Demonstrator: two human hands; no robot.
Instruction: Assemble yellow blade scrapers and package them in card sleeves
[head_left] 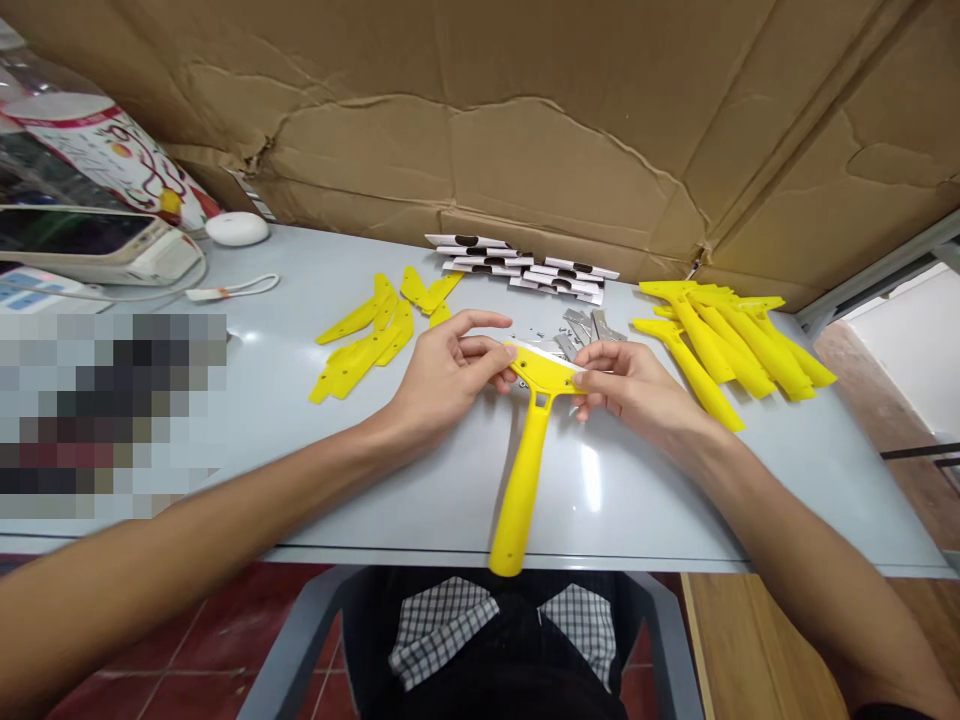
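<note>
- No lettering is reading clearly anywhere in this view.
- The printed plastic bag [112, 150] at the far left is showing red and white graphics, with nothing legible.
- The white paper packets [525, 268] at the far middle are bearing dark printed marks, too small to read.
- The white keypad panel [37, 290] at the far left is showing blue markings, too blurred to read.
- The yellow plastic scraper [525, 470] near the middle is showing no legible marking.

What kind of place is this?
Probably a small workshop or packing bench: piles of yellow plastic scraper handles, loose metal blades, and stacked white paper packets on a grey table.
</note>
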